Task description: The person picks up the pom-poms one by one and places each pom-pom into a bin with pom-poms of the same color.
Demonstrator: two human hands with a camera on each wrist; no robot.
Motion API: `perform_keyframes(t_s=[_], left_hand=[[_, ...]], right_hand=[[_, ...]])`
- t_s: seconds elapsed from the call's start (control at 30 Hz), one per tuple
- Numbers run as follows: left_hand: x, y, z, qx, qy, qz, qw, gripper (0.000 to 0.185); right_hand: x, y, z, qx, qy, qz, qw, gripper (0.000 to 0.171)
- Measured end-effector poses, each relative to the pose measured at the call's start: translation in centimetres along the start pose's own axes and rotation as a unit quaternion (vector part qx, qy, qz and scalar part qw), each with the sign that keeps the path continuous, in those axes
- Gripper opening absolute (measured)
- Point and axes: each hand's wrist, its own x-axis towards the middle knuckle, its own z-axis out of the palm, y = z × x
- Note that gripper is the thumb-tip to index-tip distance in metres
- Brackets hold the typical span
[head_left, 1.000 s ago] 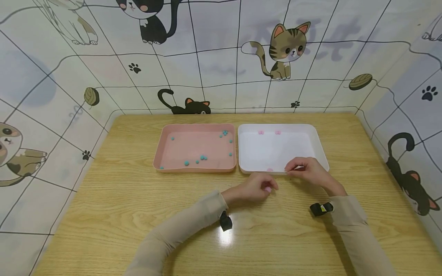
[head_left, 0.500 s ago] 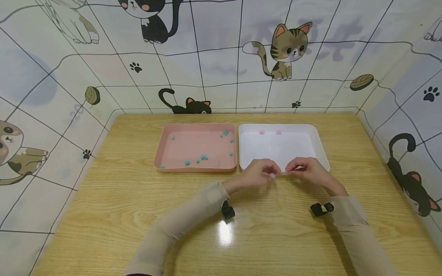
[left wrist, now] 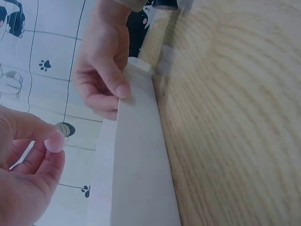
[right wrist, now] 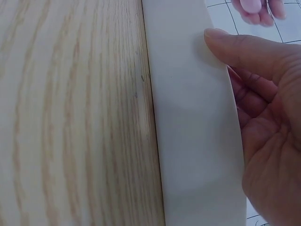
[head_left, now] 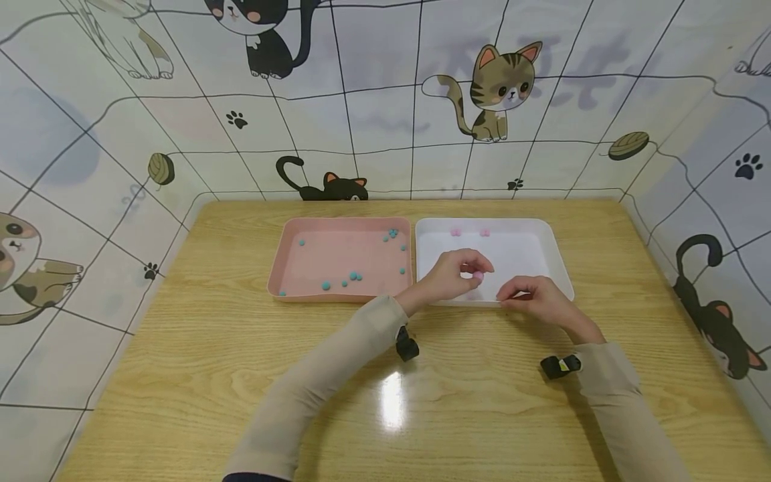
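Note:
A small pink ball [head_left: 478,275] is pinched between the thumb and fingertips of my left hand [head_left: 474,272], which hovers over the near half of the white tray [head_left: 542,231]. The left wrist view shows the same ball [left wrist: 55,143] at my fingertips beside the tray's wall [left wrist: 136,160]. My right hand [head_left: 523,292] pinches the tray's near rim, thumb on the outer wall [right wrist: 193,122] and fingers inside. Two more pink balls [head_left: 456,231] lie at the tray's far edge.
A pink tray [head_left: 283,258] sits just left of the white one and holds several teal balls [head_left: 353,274]. Both stand on a wooden table [head_left: 211,348] enclosed by cat-print walls. Black wrist straps [head_left: 560,365] show on both sleeves.
My left hand carried the pink ball from the table in front of the white tray up and over its near rim. My right hand stayed on the rim.

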Motion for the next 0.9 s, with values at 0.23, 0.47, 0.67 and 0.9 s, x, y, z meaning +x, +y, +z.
perform_keyframes(t_s=[0.23,0.47,0.67,0.9], left_hand=[[1.6,-0.7,-0.3,-0.015,0.022,-0.029,0.9992,0.017],[3.0,-1.0,-0.5,-0.015,0.043,-0.041,0.9981,0.017],[4.3,-1.1,-0.7,0.001,0.063,-0.055,0.9965,0.017],[5.2,-1.3,-0.5,0.02,0.088,-0.091,0.9917,0.018]], right_hand=[[-0.1,-0.1,-0.1,0.007,-0.001,-0.005,1.0,0.011],[0.0,0.0,0.0,0.005,0.0,-0.008,1.0,0.012],[0.0,-0.2,-0.1,0.007,-0.003,-0.004,1.0,0.012],[0.0,-0.2,0.0,0.003,-0.002,-0.005,1.0,0.012]])
